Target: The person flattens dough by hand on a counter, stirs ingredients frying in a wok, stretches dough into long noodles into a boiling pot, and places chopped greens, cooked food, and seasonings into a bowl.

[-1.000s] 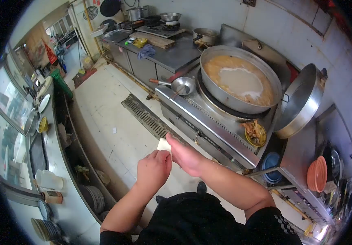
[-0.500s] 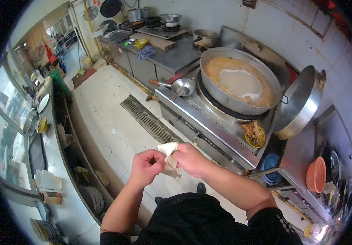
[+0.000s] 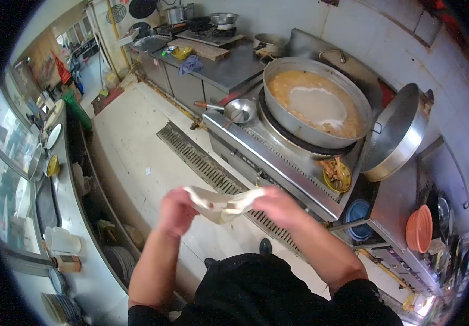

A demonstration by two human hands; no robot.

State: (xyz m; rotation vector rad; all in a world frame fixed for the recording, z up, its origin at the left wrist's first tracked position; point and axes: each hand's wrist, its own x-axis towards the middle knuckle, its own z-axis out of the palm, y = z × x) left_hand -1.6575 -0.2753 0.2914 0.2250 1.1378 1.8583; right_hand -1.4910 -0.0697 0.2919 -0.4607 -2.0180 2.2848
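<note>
A small cream cloth bag (image 3: 218, 216) is stretched between my hands above the floor, its mouth spread wide and facing up. My left hand (image 3: 176, 212) grips the left end of its rim. At the right end, my right hand (image 3: 281, 206) has its fingers closed on the cloth. Small darker bits show at the opening, too small to name. Beyond my hands, on the stove, stands a large metal pot (image 3: 278, 117) of brown broth with pale foam in the middle.
A ladle (image 3: 240, 111) rests on the stove's left edge. A yellow bowl (image 3: 344, 176) of brown pieces sits at its front right. The big pot lid (image 3: 397, 133) leans on the right. A drain grate (image 3: 202, 160) crosses the floor; a steel counter (image 3: 90, 266) runs along the left.
My hands have moved apart, pulling the cloth bag from a folded bunch into a wide opening. The view has shifted slightly.
</note>
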